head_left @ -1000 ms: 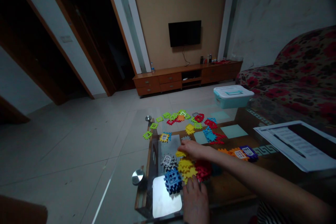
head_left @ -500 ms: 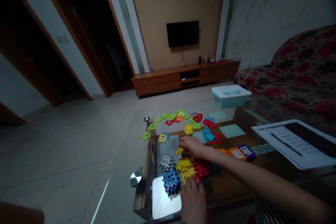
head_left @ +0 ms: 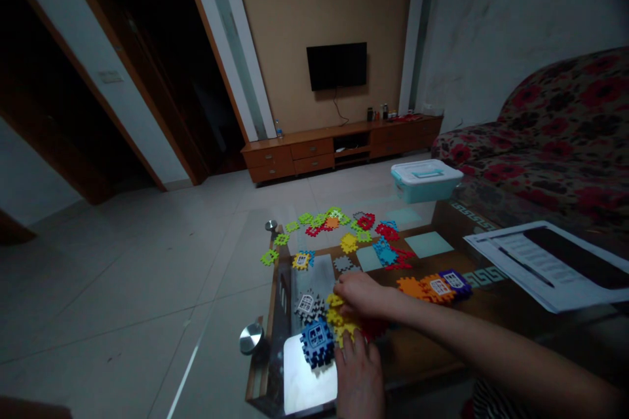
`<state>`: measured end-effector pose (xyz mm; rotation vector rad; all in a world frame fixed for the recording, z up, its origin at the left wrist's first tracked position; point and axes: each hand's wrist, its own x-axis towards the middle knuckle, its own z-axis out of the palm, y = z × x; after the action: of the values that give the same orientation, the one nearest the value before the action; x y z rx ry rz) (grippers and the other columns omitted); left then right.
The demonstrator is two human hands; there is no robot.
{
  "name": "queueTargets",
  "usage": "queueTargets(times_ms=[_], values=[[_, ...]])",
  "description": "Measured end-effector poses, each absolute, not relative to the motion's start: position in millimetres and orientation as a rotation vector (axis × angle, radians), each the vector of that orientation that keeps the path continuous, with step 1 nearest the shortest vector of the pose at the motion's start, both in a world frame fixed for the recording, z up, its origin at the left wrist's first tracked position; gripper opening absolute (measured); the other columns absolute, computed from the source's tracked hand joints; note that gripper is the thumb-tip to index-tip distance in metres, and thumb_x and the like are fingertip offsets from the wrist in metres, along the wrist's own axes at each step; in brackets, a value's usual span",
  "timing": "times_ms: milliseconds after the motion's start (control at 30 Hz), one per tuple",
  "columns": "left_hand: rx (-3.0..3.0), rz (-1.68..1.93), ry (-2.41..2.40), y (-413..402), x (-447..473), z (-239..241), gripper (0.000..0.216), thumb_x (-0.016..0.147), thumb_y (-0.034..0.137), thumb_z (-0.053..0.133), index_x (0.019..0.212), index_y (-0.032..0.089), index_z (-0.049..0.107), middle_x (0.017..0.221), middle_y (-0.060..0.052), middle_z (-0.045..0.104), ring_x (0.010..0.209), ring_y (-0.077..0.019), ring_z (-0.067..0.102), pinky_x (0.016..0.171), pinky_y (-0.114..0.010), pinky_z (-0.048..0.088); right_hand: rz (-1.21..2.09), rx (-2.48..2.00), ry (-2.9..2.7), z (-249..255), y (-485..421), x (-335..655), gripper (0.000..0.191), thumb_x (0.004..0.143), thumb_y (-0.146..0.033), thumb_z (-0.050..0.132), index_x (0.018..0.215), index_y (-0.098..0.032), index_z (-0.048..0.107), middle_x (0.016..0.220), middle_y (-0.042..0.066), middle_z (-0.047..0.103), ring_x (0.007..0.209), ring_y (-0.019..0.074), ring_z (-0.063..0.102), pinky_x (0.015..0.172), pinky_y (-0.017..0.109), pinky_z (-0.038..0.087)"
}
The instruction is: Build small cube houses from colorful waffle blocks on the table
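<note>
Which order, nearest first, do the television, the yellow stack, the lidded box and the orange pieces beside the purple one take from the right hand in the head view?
1. Yellow stack: directly at the right hand.
2. Orange pieces: to its right.
3. Lidded box: farther ahead, rightward.
4. Television: on the far wall.

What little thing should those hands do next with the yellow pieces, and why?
I'd probably have the right hand nudge the yellow pieces into a neater pile. They look uneven, with edges jutting out. The right hand is already over them, and the left hand is at their near edge, well placed to steady them. The right fingertips' hold is hidden.
</note>
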<state>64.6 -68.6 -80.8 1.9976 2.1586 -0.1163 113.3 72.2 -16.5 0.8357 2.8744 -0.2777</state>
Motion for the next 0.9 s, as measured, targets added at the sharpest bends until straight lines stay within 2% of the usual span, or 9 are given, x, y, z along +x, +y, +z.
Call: queueTargets(times_ms=[200, 300, 467, 567, 733, 900], values=[[2.048, -0.127, 2.146, -66.7, 63.5, -83.5, 0.037, 0.090, 0.020, 0.053, 0.126, 0.020, 0.060, 0.142, -0.016, 0.052, 0.133, -0.0316, 0.046, 0.103, -0.049, 0.045, -0.253, 0.841, 2.753, -10.9, 69.0, 104.6, 0.049, 0.073, -0.044, 0.079, 0.105, -0.008, 0.069, 0.103, 0.021, 0.070, 0.093, 0.0321, 0.067, 0.076, 0.034, 0.052], [2.078, -0.099, 2.156, -66.7, 63.6, -91.8, 0.036, 0.090, 0.019, 0.052, 0.125, 0.020, 0.061, 0.141, -0.015, 0.053, 0.133, -0.0319, 0.046, 0.101, -0.048, 0.046, -0.248, 0.810, 2.748, -11.2, 69.0, 101.4, 0.052, 0.070, -0.045, 0.080, 0.106, -0.009, 0.069, 0.101, 0.020, 0.071, 0.093, 0.0324, 0.067, 0.076, 0.035, 0.053], [2.054, -0.111, 2.174, -67.0, 64.2, -85.8, 0.036, 0.092, 0.013, 0.045, 0.122, 0.021, 0.063, 0.139, -0.015, 0.054, 0.131, -0.0301, 0.048, 0.100, -0.046, 0.046, -0.243, 0.805, 2.749, -10.7, 68.8, 97.9, 0.039, 0.070, -0.031, 0.077, 0.102, -0.009, 0.070, 0.096, 0.020, 0.073, 0.088, 0.0316, 0.069, 0.073, 0.034, 0.053], [2.023, -0.146, 2.113, -67.4, 63.5, -72.5, 0.035, 0.092, 0.015, 0.047, 0.123, 0.021, 0.062, 0.140, -0.015, 0.053, 0.131, -0.0309, 0.047, 0.100, -0.046, 0.045, -0.233, 0.812, 2.740, -8.8, 68.6, 95.3, 0.031, 0.074, -0.019, 0.069, 0.103, -0.009, 0.069, 0.096, 0.019, 0.073, 0.086, 0.0299, 0.070, 0.072, 0.033, 0.054], [2.012, -0.134, 2.100, -68.2, 61.2, -71.4, 0.036, 0.092, 0.018, 0.047, 0.125, 0.022, 0.061, 0.140, -0.014, 0.053, 0.132, -0.0313, 0.046, 0.103, -0.050, 0.042, -0.200, 0.858, 2.754, -11.4, 70.2, 91.2, 0.037, 0.078, -0.004, 0.059, 0.114, -0.007, 0.065, 0.103, 0.019, 0.072, 0.094, 0.0305, 0.070, 0.077, 0.034, 0.055], [2.050, -0.100, 2.126, -67.9, 59.4, -87.0, 0.038, 0.089, 0.025, 0.055, 0.127, 0.022, 0.060, 0.142, -0.013, 0.053, 0.132, -0.0320, 0.045, 0.104, -0.052, 0.040, -0.230, 0.965, 2.801, -19.1, 73.7, 89.9, 0.031, 0.082, -0.001, 0.053, 0.110, -0.007, 0.066, 0.105, 0.020, 0.071, 0.094, 0.0303, 0.069, 0.079, 0.036, 0.054]])
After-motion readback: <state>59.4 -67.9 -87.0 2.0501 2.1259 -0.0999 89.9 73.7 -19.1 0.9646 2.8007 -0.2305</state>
